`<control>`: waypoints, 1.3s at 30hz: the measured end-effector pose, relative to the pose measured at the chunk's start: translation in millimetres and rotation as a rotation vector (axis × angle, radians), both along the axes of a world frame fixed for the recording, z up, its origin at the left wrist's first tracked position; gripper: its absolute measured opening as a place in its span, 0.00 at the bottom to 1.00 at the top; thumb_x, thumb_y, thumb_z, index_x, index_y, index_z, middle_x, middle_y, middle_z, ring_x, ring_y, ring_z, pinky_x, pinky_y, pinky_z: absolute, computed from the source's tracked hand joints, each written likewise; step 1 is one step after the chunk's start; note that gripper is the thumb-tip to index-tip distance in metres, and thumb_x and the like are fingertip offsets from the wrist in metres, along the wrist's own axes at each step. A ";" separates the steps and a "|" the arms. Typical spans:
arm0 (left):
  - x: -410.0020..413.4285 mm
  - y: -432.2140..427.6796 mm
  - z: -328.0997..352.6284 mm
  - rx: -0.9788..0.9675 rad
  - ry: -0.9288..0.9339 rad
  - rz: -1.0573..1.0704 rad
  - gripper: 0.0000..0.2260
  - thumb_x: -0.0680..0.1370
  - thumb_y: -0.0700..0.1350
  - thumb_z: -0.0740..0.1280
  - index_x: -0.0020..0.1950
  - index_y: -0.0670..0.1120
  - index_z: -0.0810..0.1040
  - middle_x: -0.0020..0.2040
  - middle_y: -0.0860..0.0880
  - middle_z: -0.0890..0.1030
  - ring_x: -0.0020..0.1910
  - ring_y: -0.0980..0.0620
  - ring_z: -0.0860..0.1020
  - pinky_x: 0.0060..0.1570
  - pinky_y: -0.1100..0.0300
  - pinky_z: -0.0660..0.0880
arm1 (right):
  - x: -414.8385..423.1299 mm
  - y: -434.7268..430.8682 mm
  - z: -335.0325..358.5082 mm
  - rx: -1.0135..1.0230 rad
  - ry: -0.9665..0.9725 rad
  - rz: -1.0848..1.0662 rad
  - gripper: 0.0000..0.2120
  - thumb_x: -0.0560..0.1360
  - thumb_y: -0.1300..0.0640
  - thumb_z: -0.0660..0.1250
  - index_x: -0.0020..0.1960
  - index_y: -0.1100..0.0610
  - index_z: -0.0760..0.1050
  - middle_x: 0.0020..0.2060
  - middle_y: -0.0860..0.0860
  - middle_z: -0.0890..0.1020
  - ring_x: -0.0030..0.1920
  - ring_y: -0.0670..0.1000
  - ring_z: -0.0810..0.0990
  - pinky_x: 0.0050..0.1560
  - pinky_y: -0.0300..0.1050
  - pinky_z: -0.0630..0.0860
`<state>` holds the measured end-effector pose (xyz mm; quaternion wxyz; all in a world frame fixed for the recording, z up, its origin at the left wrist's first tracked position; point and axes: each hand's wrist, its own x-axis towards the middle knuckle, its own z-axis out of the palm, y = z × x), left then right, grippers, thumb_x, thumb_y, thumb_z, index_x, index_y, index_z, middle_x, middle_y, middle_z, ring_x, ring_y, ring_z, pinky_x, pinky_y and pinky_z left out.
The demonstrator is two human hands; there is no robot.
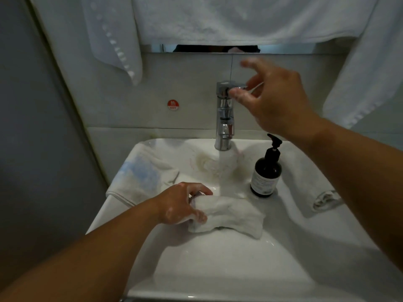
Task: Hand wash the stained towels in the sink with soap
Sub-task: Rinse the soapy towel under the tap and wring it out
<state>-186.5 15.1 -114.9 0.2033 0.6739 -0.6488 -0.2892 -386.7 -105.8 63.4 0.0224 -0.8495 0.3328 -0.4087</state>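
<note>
My left hand (184, 203), streaked with suds, grips one end of a bunched white towel (229, 216) over the white sink (218, 269). Water runs from the chrome faucet (224, 118) into the basin just behind that towel. My right hand (272, 99) is raised at the faucet's top, thumb and a finger pinching the lever, the other fingers spread. A towel with a blue stain (139, 177) lies on the sink's left rim. Another white towel (314, 188) lies on the right rim.
A dark pump bottle of soap (266, 171) stands on the sink's right side, next to the water stream. White towels (239, 18) hang above, covering most of a mirror. A red HOT sticker (173, 104) is on the tiled wall.
</note>
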 end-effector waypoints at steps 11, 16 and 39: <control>-1.1 -2.5 1.8 0.034 -0.025 -0.018 0.24 0.69 0.50 0.81 0.62 0.62 0.77 0.55 0.56 0.80 0.52 0.53 0.80 0.55 0.58 0.79 | 11.3 -9.3 23.2 -0.055 0.050 -0.001 0.13 0.80 0.48 0.69 0.61 0.52 0.83 0.53 0.49 0.84 0.46 0.42 0.78 0.48 0.29 0.70; -0.8 -1.5 1.6 0.054 -0.039 -0.037 0.25 0.69 0.52 0.81 0.62 0.63 0.76 0.55 0.57 0.80 0.53 0.53 0.80 0.57 0.56 0.79 | 13.9 -8.9 29.8 -0.008 0.025 0.019 0.11 0.79 0.49 0.69 0.58 0.51 0.84 0.49 0.42 0.79 0.47 0.44 0.81 0.52 0.36 0.78; -15.7 3.1 9.0 0.138 0.000 -0.090 0.18 0.75 0.60 0.73 0.63 0.59 0.75 0.53 0.56 0.82 0.49 0.59 0.82 0.51 0.67 0.77 | 12.2 -8.9 29.3 0.090 -0.001 0.069 0.18 0.79 0.41 0.67 0.62 0.50 0.81 0.59 0.48 0.81 0.44 0.41 0.80 0.50 0.37 0.75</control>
